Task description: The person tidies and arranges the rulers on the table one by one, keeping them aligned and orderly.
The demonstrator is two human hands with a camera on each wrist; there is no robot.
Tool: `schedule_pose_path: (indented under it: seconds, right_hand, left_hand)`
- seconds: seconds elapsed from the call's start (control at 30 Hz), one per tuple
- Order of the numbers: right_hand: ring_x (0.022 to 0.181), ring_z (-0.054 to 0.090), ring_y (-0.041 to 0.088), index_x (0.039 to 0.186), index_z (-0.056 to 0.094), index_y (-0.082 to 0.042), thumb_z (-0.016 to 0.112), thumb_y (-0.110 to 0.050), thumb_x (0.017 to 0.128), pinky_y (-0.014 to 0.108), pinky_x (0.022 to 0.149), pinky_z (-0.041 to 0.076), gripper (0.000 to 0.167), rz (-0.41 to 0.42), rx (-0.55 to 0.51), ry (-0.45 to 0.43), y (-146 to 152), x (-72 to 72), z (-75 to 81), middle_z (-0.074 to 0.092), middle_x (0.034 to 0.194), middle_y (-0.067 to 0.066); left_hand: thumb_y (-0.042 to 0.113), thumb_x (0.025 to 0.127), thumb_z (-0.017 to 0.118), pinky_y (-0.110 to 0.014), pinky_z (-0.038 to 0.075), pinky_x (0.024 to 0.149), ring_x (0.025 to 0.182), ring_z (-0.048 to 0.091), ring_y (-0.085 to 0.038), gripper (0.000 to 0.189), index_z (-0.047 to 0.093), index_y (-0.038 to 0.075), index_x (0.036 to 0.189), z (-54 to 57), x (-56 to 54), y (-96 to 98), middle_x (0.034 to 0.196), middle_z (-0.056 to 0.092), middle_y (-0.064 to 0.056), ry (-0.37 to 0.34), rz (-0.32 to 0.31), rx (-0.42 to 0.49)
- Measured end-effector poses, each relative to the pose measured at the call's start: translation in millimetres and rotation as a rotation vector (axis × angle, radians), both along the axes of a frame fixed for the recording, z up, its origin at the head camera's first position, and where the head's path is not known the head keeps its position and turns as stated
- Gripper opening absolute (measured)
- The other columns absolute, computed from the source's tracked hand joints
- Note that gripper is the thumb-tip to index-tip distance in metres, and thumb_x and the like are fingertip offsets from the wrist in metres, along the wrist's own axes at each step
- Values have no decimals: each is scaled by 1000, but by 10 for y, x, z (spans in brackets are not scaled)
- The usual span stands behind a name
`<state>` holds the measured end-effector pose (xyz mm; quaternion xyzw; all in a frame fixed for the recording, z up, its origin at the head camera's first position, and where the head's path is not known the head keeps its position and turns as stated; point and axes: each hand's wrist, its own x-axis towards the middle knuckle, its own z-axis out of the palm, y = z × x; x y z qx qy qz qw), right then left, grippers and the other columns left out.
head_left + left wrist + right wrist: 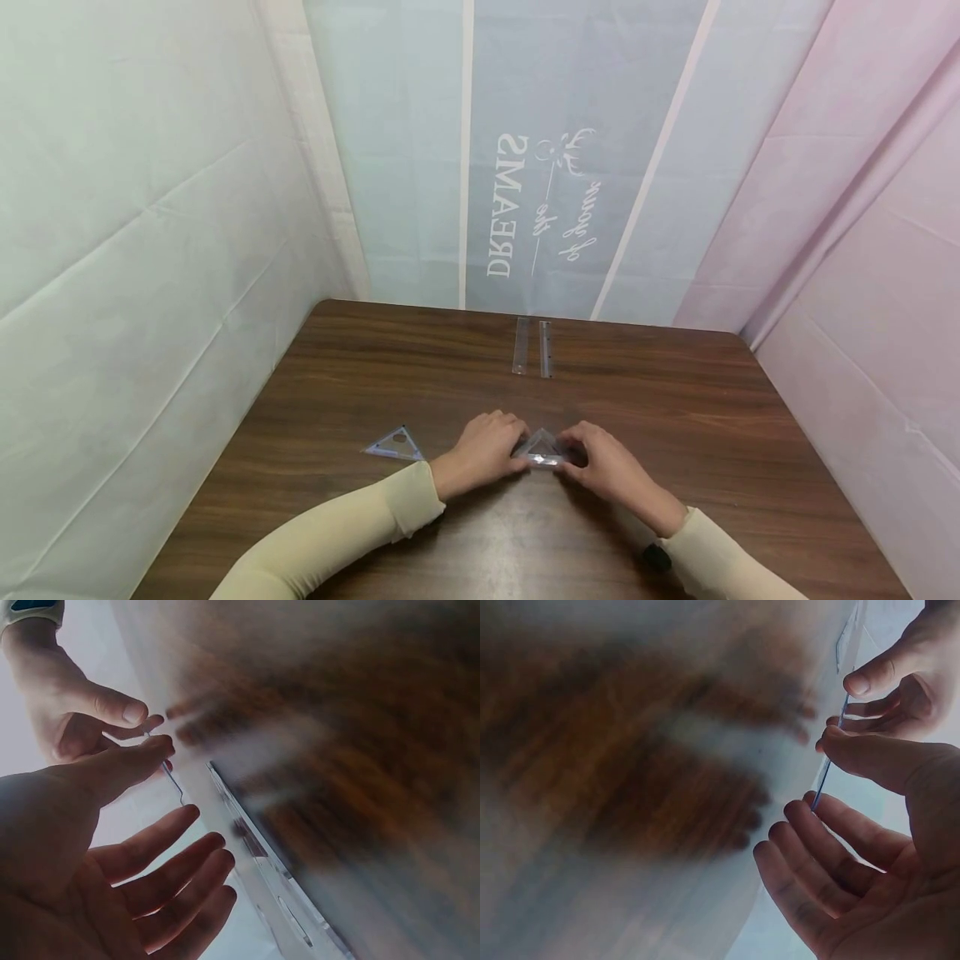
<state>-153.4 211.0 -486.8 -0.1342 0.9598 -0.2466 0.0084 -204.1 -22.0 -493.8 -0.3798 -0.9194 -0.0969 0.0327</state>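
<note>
A clear triangular set square (543, 450) is held between my two hands at the middle of the table. On its left side my left hand (487, 450) pinches it between thumb and fingers. From the opposite side my right hand (609, 462) grips its other corner. Seen nearly edge-on, the set square (173, 784) shows as a thin line in the left wrist view, and likewise the set square (824, 772) in the right wrist view. A second clear set square (396, 444), with a bluish edge, lies flat to the left of my left hand.
Two clear rulers, a left one (521, 346) and a right one (546, 350), lie side by side near the far edge of the brown wooden table (660, 392). Fabric hangs behind and on both sides. Beside the right sleeve is a small dark object (657, 557).
</note>
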Motion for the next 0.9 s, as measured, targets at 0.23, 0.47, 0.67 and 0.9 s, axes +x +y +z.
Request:
schedule_pose_path:
  seconds: [0.23,0.47,0.67,0.9]
  right_hand:
    - [105,67,20,113,77,-8,95,-16,83,46,93,58,36,10,37,55,-31,77,-63,69,109,-1]
    - [106,66,19,112,77,-8,95,-16,83,46,92,58,35,-12,86,48,-56,96,-88,69,112,-1]
    - [103,65,17,109,77,-8,95,-16,82,44,90,58,33,-12,99,65,-60,94,-115,68,109,-1]
    - [104,66,19,109,78,-7,95,-17,82,45,90,59,34,-12,95,76,-59,90,-119,68,110,0]
  left_hand:
    - [53,91,84,-29,55,72,87,66,-10,35,76,22,106,-26,37,26,99,73,10,7,-9,-51]
    - [53,92,83,-30,56,72,88,67,-11,34,73,22,102,-49,65,51,99,72,9,53,-8,-73]
    - [52,92,83,-30,57,73,91,68,-11,34,72,21,100,-60,85,64,100,72,8,77,-6,-90]
    - [51,91,84,-31,58,77,95,69,-11,34,73,21,104,-61,82,75,103,74,8,86,-4,-92]
